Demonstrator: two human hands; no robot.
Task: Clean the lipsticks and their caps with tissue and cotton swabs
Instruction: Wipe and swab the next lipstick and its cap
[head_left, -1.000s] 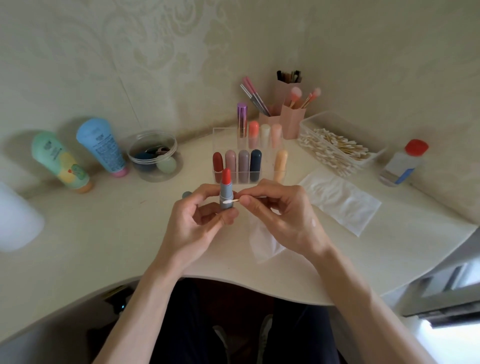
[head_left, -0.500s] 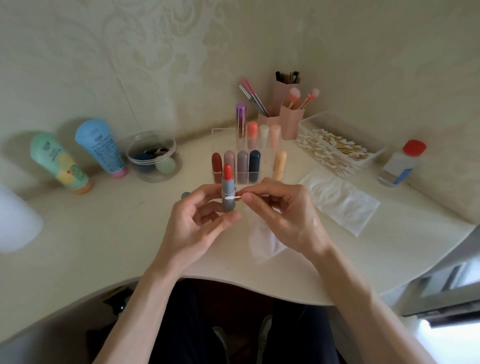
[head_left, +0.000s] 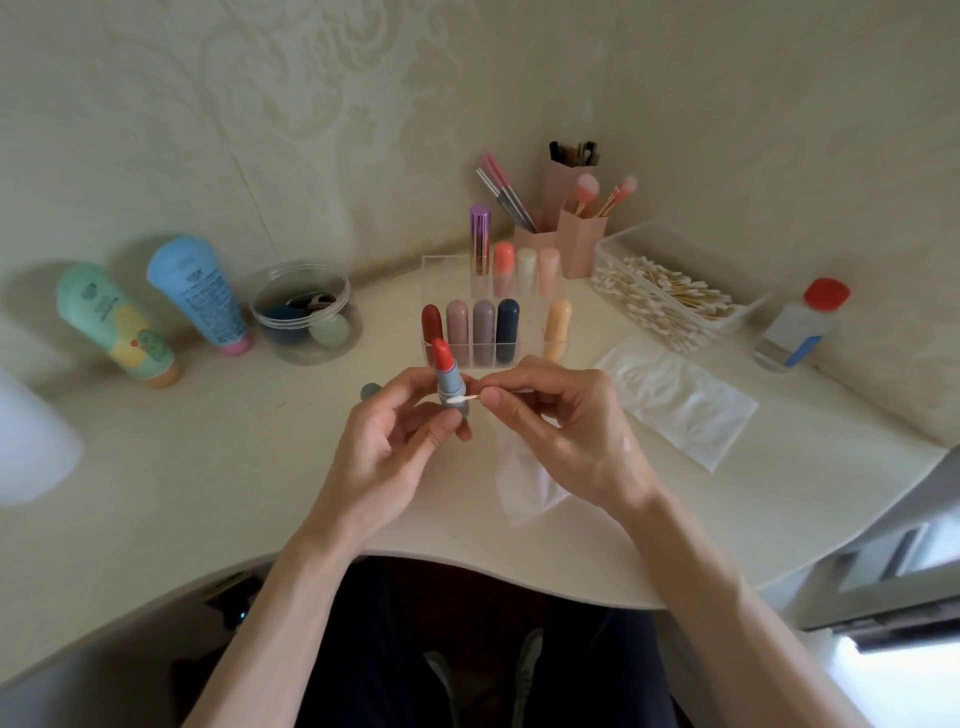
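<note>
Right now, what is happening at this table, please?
A person at the table is cleaning an open red lipstick. The left hand holds its grey tube upright; the right hand pinches a cotton swab whose tip touches the tube. Other lipsticks stand capped in a clear organizer behind, and a tissue lies to the right.

Lipstick (head_left: 451, 387): matt grey-blue plastic case, smooth waxy red stick.
Cotton swab (head_left: 465, 398): pale wooden shaft, fluffy cotton tip.
Tissue (head_left: 675, 400): white paper, crinkled.
Organiser (head_left: 434, 270): clear glossy plastic.
Swab tray (head_left: 618, 239): clear plastic.
Purple tube (head_left: 480, 234): shiny metallic finish.
Table (head_left: 208, 467): smooth, matt cream surface.
</note>
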